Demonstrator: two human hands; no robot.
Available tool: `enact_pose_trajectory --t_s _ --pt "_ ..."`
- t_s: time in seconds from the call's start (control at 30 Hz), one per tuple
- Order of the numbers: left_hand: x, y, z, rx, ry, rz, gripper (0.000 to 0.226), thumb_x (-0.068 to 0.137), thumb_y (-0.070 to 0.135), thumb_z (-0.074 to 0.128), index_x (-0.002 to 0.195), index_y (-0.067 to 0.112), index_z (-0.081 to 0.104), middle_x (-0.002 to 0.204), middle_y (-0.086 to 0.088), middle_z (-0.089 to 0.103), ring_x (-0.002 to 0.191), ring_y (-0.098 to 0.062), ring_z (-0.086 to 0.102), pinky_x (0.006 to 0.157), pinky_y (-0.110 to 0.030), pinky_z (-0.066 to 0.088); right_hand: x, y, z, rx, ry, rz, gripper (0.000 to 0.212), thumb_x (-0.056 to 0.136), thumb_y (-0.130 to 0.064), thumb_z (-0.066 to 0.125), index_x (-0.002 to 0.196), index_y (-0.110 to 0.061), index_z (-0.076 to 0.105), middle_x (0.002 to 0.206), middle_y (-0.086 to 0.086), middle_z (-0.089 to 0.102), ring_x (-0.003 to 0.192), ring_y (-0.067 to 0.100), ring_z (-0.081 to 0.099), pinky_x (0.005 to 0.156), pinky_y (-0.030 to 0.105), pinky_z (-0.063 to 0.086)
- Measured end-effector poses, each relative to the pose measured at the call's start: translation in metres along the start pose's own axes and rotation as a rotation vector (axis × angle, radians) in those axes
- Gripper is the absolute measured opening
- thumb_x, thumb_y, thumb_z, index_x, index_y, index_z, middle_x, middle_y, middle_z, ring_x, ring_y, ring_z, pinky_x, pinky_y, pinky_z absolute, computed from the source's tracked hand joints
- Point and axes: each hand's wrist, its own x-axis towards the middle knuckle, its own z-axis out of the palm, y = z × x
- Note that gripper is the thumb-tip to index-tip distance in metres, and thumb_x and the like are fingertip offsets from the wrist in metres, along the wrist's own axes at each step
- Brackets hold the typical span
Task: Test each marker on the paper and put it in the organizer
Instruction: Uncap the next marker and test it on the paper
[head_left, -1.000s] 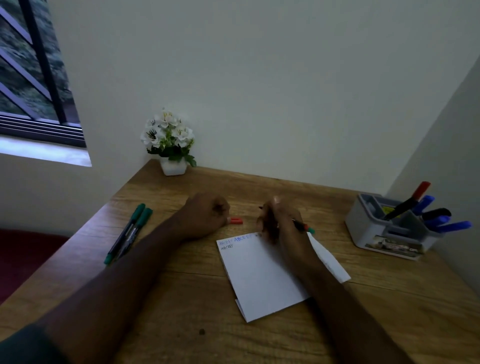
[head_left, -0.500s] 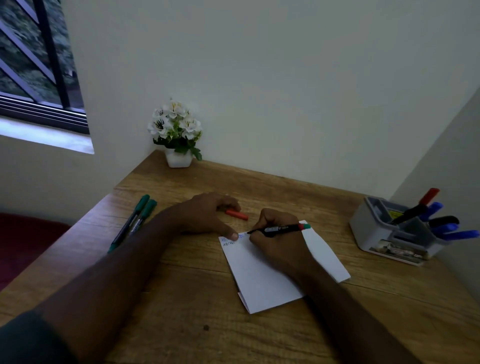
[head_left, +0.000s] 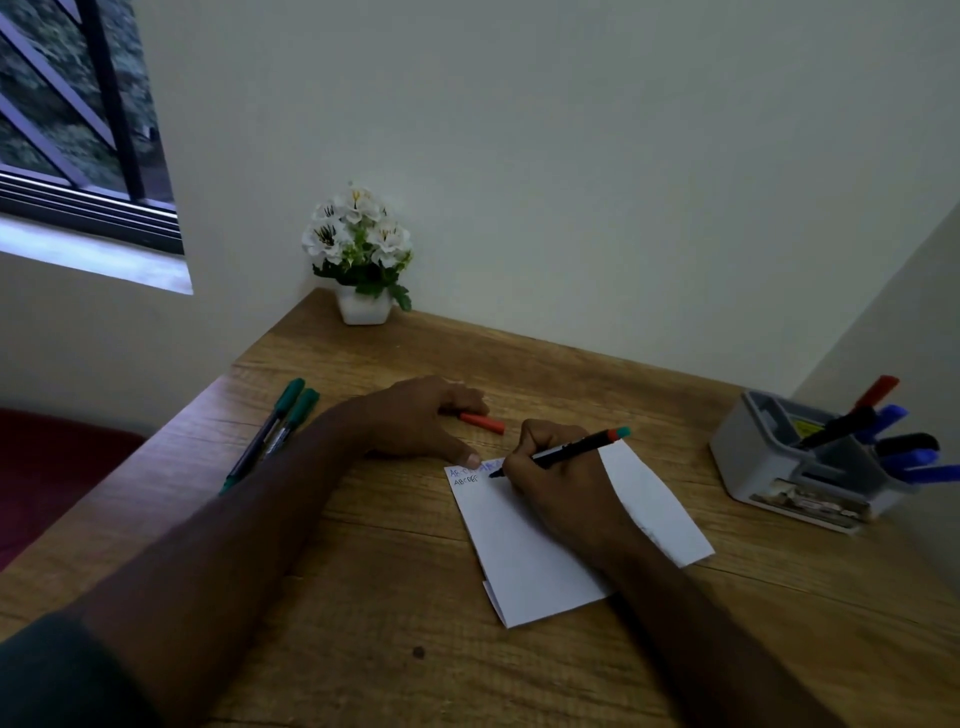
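Mid-task: several markers (head_left: 883, 441) already in organizer (head_left: 769, 462); right hand (head_left: 561, 478) grips uncapped marker (head_left: 566, 451), tip on paper (head_left: 545, 561), left hand (head_left: 415, 415) w/ fingers loosely curled pins corner; two green markers (head_left: 275, 431) untested.

Left sleeve: I see a dark greenish-grey sleeve (head_left: 57, 670) at the bottom left corner, its cuff ending well up the forearm.
Left arm: bare from that cuff down to the left hand (head_left: 415, 421).
Right arm: bare along all I can see, with no sleeve in view, down to the right hand (head_left: 561, 478).
Jewellery: I see no watch, ring or band on either wrist.
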Motion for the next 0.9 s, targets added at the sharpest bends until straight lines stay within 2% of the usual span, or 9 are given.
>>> enact_pose_trajectory --t_s 0.27,0.5,0.63,0.73,0.9 --pt "0.003 -0.007 0.002 0.001 -0.002 -0.021 0.083 0.075 0.053 0.076 0.147 0.034 0.038 0.158 0.010 0.029 0.147 -0.013 0.021 0.120 -0.039 0.021 -0.001 -0.003 0.000 -0.045 -0.006 -0.004 0.031 0.086 -0.012 0.064 0.058 -0.019 0.051 0.056 -0.011 0.057 0.053 0.000 0.051 0.047 0.015 0.035" --pt "0.002 -0.005 0.002 0.007 0.006 -0.017 0.080 0.077 0.050 0.075 0.147 0.034 0.039 0.158 0.011 0.029 0.147 -0.013 0.020 0.119 -0.039 0.020 0.000 -0.007 0.001 -0.101 -0.025 0.008 0.028 0.087 -0.017 0.068 0.062 -0.016 0.055 0.058 -0.006 0.058 0.054 0.001 0.053 0.047 0.014 0.036" --pt "0.003 -0.006 0.001 0.010 0.007 -0.019 0.079 0.077 0.052 0.075 0.146 0.035 0.040 0.158 0.012 0.029 0.147 -0.013 0.021 0.120 -0.040 0.019 0.000 -0.009 0.002 -0.106 -0.011 0.016 0.026 0.087 -0.017 0.067 0.066 -0.009 0.055 0.063 0.004 0.061 0.056 0.002 0.051 0.048 0.015 0.036" --pt "0.002 -0.006 0.001 0.010 0.003 -0.013 0.079 0.077 0.051 0.075 0.146 0.035 0.040 0.158 0.011 0.028 0.147 -0.012 0.020 0.120 -0.041 0.019 0.001 -0.009 0.002 -0.128 0.003 0.025 0.032 0.087 -0.018 0.068 0.061 -0.017 0.050 0.056 -0.006 0.055 0.053 -0.001 0.051 0.047 0.014 0.036" --pt "0.001 -0.003 0.000 0.008 -0.007 -0.003 0.078 0.079 0.048 0.074 0.147 0.032 0.039 0.158 0.013 0.028 0.147 -0.011 0.020 0.121 -0.038 0.018 0.000 -0.010 0.000 -0.104 0.011 0.018 0.033 0.087 -0.014 0.067 0.059 -0.018 0.050 0.052 -0.010 0.054 0.052 -0.001 0.051 0.046 0.013 0.036"
